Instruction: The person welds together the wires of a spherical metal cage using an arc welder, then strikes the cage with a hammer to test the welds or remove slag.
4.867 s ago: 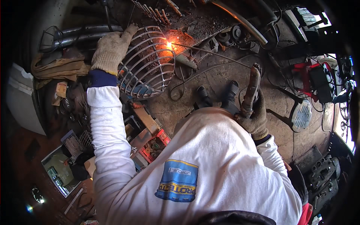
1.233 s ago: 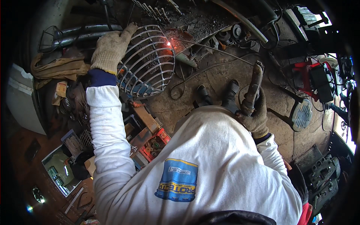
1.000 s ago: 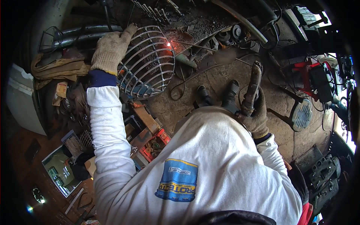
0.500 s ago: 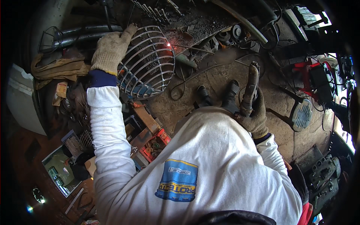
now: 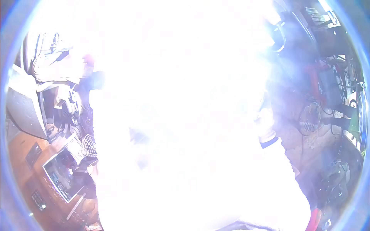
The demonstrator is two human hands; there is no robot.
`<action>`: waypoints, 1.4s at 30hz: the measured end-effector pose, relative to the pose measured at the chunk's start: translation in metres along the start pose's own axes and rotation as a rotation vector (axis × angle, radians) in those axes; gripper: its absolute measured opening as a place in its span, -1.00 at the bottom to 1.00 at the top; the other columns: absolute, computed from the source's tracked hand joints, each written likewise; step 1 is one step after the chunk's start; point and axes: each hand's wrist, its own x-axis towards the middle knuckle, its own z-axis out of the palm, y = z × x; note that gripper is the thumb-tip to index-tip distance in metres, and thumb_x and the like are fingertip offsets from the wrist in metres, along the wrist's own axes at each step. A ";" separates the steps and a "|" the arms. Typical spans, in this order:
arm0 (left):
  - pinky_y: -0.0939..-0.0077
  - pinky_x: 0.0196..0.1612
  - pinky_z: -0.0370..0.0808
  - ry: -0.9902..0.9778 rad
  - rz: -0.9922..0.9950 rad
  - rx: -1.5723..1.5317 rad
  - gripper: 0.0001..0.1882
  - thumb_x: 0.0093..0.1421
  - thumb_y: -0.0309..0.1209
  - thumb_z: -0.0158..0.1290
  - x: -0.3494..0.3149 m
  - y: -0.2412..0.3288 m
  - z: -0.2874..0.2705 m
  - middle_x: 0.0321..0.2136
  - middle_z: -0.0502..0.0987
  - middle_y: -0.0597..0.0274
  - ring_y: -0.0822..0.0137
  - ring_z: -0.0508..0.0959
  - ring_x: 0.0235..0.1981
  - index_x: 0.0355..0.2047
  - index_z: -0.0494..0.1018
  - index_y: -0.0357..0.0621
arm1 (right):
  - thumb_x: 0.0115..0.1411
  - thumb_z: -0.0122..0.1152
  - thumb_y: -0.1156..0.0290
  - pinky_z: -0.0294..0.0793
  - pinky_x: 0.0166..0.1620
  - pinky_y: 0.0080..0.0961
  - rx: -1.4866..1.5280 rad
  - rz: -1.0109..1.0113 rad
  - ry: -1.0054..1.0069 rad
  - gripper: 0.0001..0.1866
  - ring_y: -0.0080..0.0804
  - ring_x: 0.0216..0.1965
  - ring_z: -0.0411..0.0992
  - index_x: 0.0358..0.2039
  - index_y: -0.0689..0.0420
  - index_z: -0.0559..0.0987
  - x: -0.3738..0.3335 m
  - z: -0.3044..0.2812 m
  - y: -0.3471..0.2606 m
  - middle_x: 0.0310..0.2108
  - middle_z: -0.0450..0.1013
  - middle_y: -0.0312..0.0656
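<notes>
white glare newly floods scene, work hidden; left hand lost, right hand bleached; cannot tell either grip.

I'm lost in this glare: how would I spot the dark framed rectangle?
Find the brown surface at the lower left, outside the white glare. Near its right side sits a tilted, dark framed rectangle. Straight, pale edges set it apart from the white wire mesh at its upper right.

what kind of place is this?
Likely a workshop, perhaps a welding one: an intense white glare washes out the middle, with a curved wire grid at left and hazy metal equipment at lower right.
</notes>
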 end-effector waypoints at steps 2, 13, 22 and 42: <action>0.19 -0.25 0.59 0.120 0.024 -0.025 -0.79 0.22 -0.40 0.01 0.001 0.006 -0.003 -0.26 0.59 0.00 0.07 0.63 -0.24 -0.14 0.52 -0.02 | -0.02 0.37 0.40 0.46 -0.08 -0.40 0.027 0.033 0.005 -0.24 -0.41 -0.12 0.41 0.17 0.29 0.24 0.000 0.000 0.002 -0.08 0.39 -0.19; 0.03 0.05 0.37 -0.115 -0.481 -0.691 -0.25 0.23 0.32 -0.18 0.008 0.014 -0.026 -0.22 0.54 -0.19 -0.16 0.52 -0.10 -0.12 0.55 -0.16 | -0.26 0.60 0.26 0.28 0.23 -0.29 -0.019 0.039 0.048 0.17 -0.23 0.21 0.31 0.32 0.28 0.11 -0.001 -0.003 0.001 0.17 0.32 -0.02; 0.08 0.06 0.50 -0.279 -0.303 -0.379 -0.51 0.42 0.07 -0.34 0.012 0.016 -0.040 -0.07 0.56 -0.09 -0.08 0.56 -0.01 0.21 0.33 0.27 | -0.24 0.64 0.10 0.24 0.25 -0.31 -0.043 -0.034 0.046 0.20 -0.22 0.21 0.29 0.33 0.28 0.12 0.001 -0.003 -0.001 0.19 0.30 -0.02; 0.11 -0.13 0.44 -0.198 -0.619 -0.707 -0.21 0.18 0.39 -0.19 0.018 0.013 -0.021 -0.48 0.55 -0.05 0.00 0.58 -0.25 -0.35 0.59 -0.15 | -0.13 0.34 0.40 0.36 -0.02 -0.45 -0.059 -0.124 0.020 -0.12 -0.46 -0.10 0.34 0.25 0.29 0.20 0.007 -0.003 -0.007 -0.08 0.34 -0.23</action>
